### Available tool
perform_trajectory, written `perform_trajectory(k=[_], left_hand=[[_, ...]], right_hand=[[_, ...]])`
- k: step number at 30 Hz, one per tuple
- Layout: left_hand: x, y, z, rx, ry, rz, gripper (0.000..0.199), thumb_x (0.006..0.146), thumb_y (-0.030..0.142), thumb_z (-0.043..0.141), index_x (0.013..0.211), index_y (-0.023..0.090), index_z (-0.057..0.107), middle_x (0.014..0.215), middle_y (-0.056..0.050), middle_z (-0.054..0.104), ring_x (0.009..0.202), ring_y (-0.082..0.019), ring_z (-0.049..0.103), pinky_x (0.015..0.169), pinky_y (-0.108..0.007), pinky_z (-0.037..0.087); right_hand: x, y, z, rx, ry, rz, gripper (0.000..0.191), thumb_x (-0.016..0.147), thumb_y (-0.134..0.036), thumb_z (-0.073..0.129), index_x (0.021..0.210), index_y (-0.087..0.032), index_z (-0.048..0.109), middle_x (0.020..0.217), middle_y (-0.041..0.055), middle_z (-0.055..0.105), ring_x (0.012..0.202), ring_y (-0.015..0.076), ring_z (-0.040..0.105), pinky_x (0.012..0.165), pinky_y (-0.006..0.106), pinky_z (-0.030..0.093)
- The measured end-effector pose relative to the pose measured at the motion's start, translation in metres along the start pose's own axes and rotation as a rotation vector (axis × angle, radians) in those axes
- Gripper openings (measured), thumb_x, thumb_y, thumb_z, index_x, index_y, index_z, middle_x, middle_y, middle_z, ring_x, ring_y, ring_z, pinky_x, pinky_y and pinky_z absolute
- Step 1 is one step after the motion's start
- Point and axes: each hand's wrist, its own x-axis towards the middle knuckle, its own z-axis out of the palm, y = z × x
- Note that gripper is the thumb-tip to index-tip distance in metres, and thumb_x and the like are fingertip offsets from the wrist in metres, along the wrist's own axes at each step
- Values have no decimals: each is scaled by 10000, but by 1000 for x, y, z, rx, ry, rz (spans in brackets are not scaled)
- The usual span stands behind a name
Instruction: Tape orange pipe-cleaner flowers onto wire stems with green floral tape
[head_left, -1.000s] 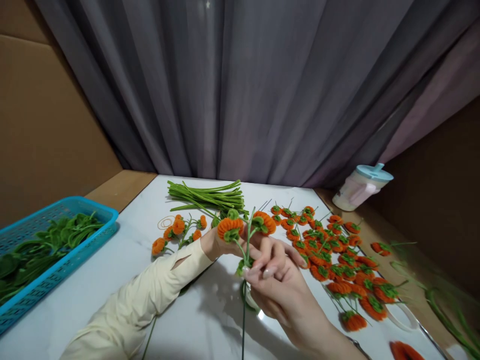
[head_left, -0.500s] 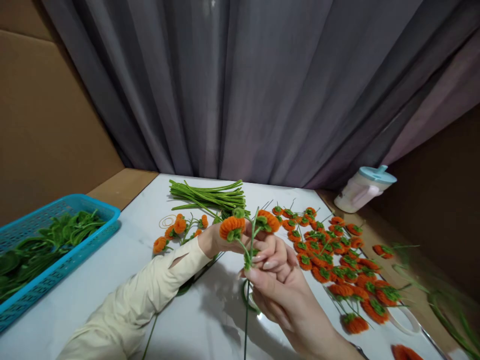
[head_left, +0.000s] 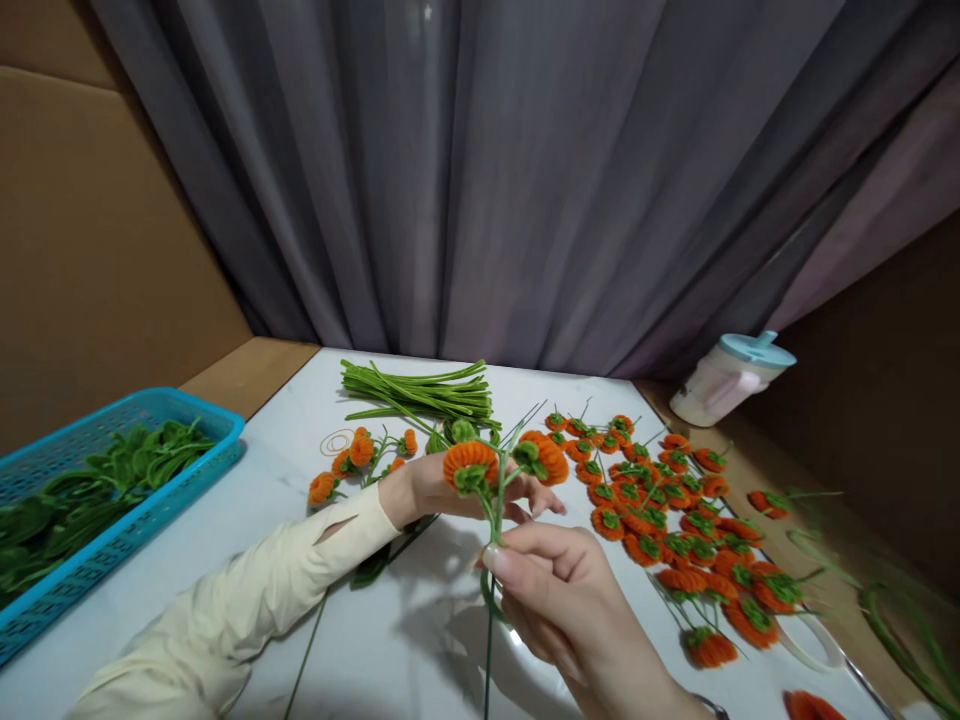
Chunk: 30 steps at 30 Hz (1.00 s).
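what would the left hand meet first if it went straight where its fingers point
Probably the orange flowers lying at right, though depth is unclear and the left hand might pass above them.

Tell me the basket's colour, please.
The basket is blue, seen best in the head view.

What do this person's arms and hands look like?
The left hand and right hand are gloveless; the right shows longish nails. A wrinkled, cream fabric sleeve with a slit near its cuff covers the left forearm. A thin, dark band shows at the right wrist, partly cut off by the picture's edge.
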Motion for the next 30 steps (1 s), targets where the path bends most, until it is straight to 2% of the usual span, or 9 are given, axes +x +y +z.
perform_trajectory(k=[3,5,8,10,13,16,18,24,30], left_hand=[[-4,5,0,52,-2,-11,413,614,536,717,639,151,572,642,-18,544,646,-145,518,586,-258,400],[-7,7,0,82,20,-11,345,634,455,732,721,144,610,643,-5,546,580,-108,474,526,-225,353],[-9,8,2,99,57,8,388,679,500,673,835,147,633,646,-7,556,495,-80,397,444,-211,268],[-8,5,0,107,70,34,427,733,555,588,870,153,636,655,-25,572,499,-94,416,429,-218,264],[-7,-1,-5,143,45,73,403,748,559,575,850,174,639,649,-31,587,575,-140,508,466,-236,359],[-5,-7,-12,200,-9,99,354,661,510,688,789,186,629,640,-20,589,648,-176,555,564,-269,450],[-3,-9,-16,232,-35,113,354,633,498,715,744,179,610,634,-20,579,662,-181,552,587,-277,460],[4,-4,-24,301,-93,157,396,672,515,688,614,171,500,610,0,511,647,-147,494,596,-266,444],[0,4,-25,341,-124,204,419,647,520,716,618,172,485,642,0,504,647,-137,472,620,-262,442]], right_hand=[[-3,-1,1,17,-6,-7,197,724,-344,768,690,-155,724,328,-118,300,311,-7,169,333,164,102],[-4,-1,2,12,2,-3,190,725,-340,768,696,-156,728,334,-117,303,318,-5,173,335,162,103],[-4,-2,2,1,28,8,199,724,-348,767,702,-154,729,333,-119,296,317,-4,168,332,160,103],[-3,-2,2,-2,38,11,211,725,-359,765,701,-153,726,323,-123,289,306,-5,163,328,159,111],[-3,-2,2,6,38,14,217,732,-361,758,689,-154,711,316,-127,289,295,-6,151,327,157,119],[-3,-1,2,25,21,16,211,753,-345,743,671,-156,697,313,-131,276,291,-5,135,328,158,116],[-2,-1,2,32,7,17,213,760,-343,736,671,-154,694,317,-131,276,289,-5,130,328,159,109],[-2,-3,1,9,25,-4,236,764,-355,728,662,-147,682,319,-126,298,297,-3,134,332,159,119],[-1,-5,1,-21,42,-11,247,748,-382,735,684,-149,683,326,-128,296,300,-1,139,328,156,115]])
